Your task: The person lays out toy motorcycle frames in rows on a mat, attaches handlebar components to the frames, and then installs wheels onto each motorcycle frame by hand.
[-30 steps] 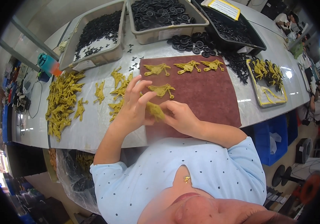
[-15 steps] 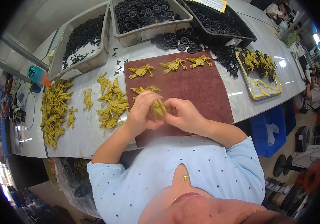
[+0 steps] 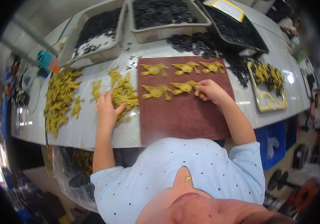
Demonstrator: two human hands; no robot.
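The left hand (image 3: 107,108) lies spread on a heap of yellow plastic parts (image 3: 124,98) on the table (image 3: 85,130). On the brown mat (image 3: 182,115), the right hand (image 3: 209,90) pinches one yellow part (image 3: 184,87).

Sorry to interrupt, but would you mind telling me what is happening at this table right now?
A person is working with small yellow-green plastic pieces at a grey table. The right hand rests on a piece at the end of the second row on a maroon mat, where five pieces lie in two rows. The left hand is spread on a loose pile of the same pieces beside the mat. A bigger heap lies further left, and bins of black parts stand behind.
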